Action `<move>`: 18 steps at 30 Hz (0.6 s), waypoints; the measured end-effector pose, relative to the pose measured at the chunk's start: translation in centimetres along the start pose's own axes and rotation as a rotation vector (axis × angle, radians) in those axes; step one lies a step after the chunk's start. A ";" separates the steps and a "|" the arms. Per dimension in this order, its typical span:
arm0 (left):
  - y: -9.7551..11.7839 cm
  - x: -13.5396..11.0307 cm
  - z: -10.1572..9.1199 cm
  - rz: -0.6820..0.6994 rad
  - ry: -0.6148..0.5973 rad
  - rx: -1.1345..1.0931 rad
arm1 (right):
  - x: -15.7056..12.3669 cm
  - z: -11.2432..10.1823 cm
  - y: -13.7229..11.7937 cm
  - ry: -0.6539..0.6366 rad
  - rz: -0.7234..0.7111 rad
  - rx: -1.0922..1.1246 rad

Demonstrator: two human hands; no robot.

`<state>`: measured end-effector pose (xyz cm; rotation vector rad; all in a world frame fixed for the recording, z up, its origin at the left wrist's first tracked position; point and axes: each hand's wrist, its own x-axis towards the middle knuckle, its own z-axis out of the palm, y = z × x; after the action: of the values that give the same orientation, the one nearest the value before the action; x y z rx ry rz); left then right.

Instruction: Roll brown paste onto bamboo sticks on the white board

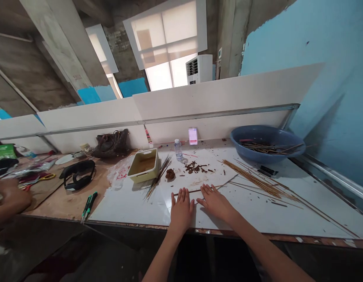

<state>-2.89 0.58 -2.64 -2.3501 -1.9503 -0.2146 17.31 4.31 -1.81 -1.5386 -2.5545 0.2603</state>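
My left hand (181, 209) lies palm down on the white table top, fingers stretched forward. My right hand (216, 203) is also flat, with its fingers spread. Under the fingertips of both hands runs a thin brown stick (195, 191), lying crosswise; its parts beneath the fingers are hidden. Just beyond my hands are a brown dough-like lump (170, 175) and scattered dark brown bits (195, 167). To the right lies a loose bundle of thin tan sticks (254, 180). A bunch of darker thin sticks (158, 178) rests at the left.
A pale yellow tub (144, 177) with brown contents and a clear bottle (178, 150) stand behind. A blue basin (266, 156) holding sticks is at the back right. Green-handled pliers (89, 204) and black goggles (78, 176) lie left, near another person's hand (13, 196).
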 end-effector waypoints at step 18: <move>0.6 1.6 -2.0 -0.074 -0.053 -0.031 | 1.1 -1.2 0.0 -0.008 0.051 -0.004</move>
<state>-2.17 1.76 -0.37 -2.3275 -2.0753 -0.1909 17.10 5.37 -0.56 -1.6089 -2.5259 0.2678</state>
